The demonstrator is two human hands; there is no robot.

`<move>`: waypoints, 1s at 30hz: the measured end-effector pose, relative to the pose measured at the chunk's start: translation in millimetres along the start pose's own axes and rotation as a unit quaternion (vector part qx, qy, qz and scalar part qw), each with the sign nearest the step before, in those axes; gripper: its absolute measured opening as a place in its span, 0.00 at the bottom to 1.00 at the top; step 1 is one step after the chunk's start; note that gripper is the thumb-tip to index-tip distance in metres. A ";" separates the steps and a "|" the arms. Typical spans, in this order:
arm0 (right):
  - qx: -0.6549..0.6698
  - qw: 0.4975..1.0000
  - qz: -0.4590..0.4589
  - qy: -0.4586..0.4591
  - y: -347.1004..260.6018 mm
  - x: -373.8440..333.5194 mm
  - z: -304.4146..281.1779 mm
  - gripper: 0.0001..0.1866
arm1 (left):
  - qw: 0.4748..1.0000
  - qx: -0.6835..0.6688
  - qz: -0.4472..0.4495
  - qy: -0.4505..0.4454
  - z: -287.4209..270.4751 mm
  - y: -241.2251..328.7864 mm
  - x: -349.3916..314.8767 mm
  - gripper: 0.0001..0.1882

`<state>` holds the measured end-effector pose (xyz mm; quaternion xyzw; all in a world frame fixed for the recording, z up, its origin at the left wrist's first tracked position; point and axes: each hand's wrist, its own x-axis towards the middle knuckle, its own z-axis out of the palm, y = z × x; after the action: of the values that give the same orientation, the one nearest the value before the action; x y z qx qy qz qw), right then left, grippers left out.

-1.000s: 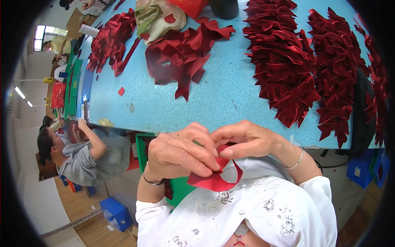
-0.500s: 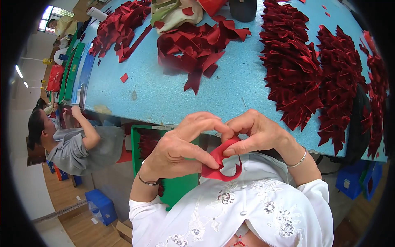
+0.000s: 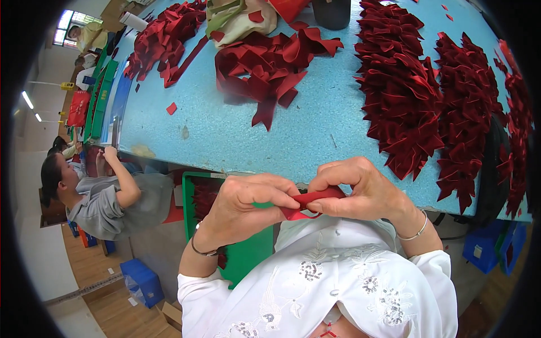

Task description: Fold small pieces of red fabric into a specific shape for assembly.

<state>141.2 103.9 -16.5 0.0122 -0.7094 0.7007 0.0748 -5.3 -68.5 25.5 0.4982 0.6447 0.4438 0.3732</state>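
Between my two hands, just past the near table edge, is a red ribbon [image 3: 320,197] bent into loops. My left hand [image 3: 242,205] pinches its left end between thumb and fingers. The other end is gripped by my right hand [image 3: 360,188], thumb below and fingers curled on top. The ribbon's middle is partly hidden by my fingertips. Beyond my hands, on the blue tabletop [image 3: 225,141], lies a loose pile of dark red ribbon pieces [image 3: 265,67]. To the right, folded red ribbon bows [image 3: 400,96] are stacked in long overlapping rows.
A green crate [image 3: 248,265] holding red pieces stands below my left forearm. More ribbon strips [image 3: 163,39], a cloth bag [image 3: 242,19] and a dark cup [image 3: 331,14] sit at the far side. A co-worker in grey [image 3: 112,197] sits at left. Blue bins [image 3: 141,284] stand on the floor.
The ribbon has gone from a hanging open loop to a flatter folded shape. My right hand has shifted slightly right and down, and both hands have turned more level.
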 end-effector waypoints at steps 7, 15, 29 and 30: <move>-0.048 0.997 -0.052 0.021 2.2 -3.7 -4.1 0.06 | 1.000 0.017 0.000 0.006 5.0 -0.2 8.1 0.18; -0.093 0.991 -0.088 0.041 3.5 -7.6 -5.9 0.06 | 0.999 0.014 -0.035 0.013 7.9 -0.1 10.6 0.14; -0.073 0.995 -0.038 0.051 18.5 -8.9 2.0 0.08 | 0.994 -0.006 -0.108 -0.021 8.2 1.0 20.1 0.18; -0.057 0.996 -0.035 0.055 21.2 -9.1 3.9 0.08 | 0.992 0.013 -0.119 -0.043 7.6 3.7 23.4 0.17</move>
<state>147.2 99.6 -38.7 -0.0055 -0.7419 0.6559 0.1389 -2.5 -43.8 25.6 0.4413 0.6885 0.3658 0.4444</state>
